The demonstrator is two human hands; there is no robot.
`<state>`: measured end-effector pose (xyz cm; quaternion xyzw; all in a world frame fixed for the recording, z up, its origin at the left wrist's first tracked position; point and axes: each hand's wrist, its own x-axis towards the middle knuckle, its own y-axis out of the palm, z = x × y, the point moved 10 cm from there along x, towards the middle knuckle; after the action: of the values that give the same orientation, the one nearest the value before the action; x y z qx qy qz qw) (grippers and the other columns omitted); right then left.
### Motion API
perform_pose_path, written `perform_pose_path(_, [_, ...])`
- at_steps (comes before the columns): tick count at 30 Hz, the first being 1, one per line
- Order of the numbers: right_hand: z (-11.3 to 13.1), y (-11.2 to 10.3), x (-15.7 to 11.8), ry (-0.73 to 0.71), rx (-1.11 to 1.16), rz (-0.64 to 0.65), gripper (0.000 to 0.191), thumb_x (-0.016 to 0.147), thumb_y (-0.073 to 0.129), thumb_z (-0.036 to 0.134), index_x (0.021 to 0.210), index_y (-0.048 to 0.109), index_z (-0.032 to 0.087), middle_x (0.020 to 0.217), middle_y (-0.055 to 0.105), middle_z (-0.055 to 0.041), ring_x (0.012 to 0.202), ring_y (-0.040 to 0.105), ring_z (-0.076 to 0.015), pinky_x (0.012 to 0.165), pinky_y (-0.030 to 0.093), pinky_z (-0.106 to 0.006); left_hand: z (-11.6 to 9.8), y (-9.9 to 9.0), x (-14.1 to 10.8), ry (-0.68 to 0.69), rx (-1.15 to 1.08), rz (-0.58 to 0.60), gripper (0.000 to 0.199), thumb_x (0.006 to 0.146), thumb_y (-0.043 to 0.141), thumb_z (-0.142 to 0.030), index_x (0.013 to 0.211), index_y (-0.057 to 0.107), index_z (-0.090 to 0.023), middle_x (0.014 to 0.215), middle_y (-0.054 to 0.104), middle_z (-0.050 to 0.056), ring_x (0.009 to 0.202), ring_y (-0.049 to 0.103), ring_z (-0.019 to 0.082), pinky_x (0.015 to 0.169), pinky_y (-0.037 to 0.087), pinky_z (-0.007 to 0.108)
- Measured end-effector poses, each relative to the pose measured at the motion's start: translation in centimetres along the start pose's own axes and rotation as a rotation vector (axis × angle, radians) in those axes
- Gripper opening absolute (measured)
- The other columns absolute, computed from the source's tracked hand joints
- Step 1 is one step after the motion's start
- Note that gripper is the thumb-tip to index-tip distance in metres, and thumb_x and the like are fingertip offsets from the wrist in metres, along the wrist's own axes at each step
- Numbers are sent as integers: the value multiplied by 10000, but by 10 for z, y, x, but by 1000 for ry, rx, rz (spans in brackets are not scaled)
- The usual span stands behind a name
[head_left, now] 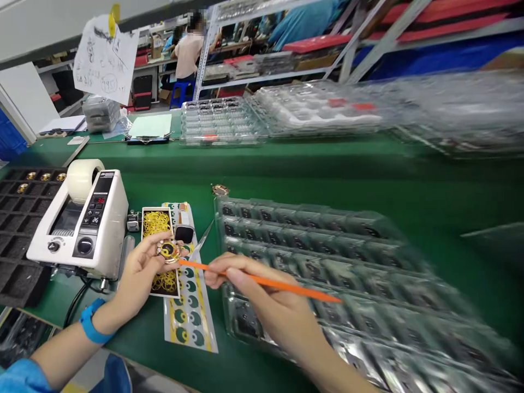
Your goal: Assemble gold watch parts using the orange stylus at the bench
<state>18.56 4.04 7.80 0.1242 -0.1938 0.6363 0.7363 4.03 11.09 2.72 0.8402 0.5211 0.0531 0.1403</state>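
Observation:
A round gold watch case (168, 251) with a dark and yellow face is pinched between the fingers of my left hand (141, 270), over a white box of yellow rings (156, 222). My right hand (262, 289) grips a thin orange stick (286, 284), whose left tip reaches the lower right edge of the case. Beneath and beside the box lies a sticker sheet (190, 319) with green and yellow round shapes. Metal tweezers (203, 238) rest on that sheet's right side. Another gold round part (220, 189) sits farther back.
A white tape dispenser (102, 218) stands left, beside a black compartment tray (16, 234) with several gold parts. Clear trays of dark parts (311, 267) spread to the right. More plastic trays (221, 121) line the back ledge. A person (189, 54) sits far behind.

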Motion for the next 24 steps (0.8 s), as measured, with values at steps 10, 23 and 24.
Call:
perform_pose_path(10, [20, 26, -22, -228, -373, 97, 224, 947, 452, 79, 1053, 610, 198, 889, 707, -67, 803, 695, -158, 654, 595, -245, 0, 10, -13, 9, 22, 98, 337, 899, 534, -147, 1182, 651, -289, 1168, 691, 29, 1140, 639, 237, 935, 584, 369])
perform_pose_path(23, [34, 67, -48, -770, -882, 391, 365, 969, 303, 31, 1011, 662, 80, 962, 754, -107, 909, 710, -220, 739, 617, -334, 18, -2, -6, -168, -97, -7, 333, 829, 582, -166, 1148, 658, -220, 1060, 739, 56, 1069, 678, 273, 896, 593, 411])
perform_pose_path(24, [36, 63, -48, -759, -844, 363, 347, 976, 311, 45, 1023, 653, 82, 961, 754, -108, 912, 709, -220, 736, 617, -335, 18, -1, -6, -167, -94, -3, 333, 830, 585, -165, 1150, 658, -223, 1051, 741, 52, 1058, 684, 266, 895, 595, 404])
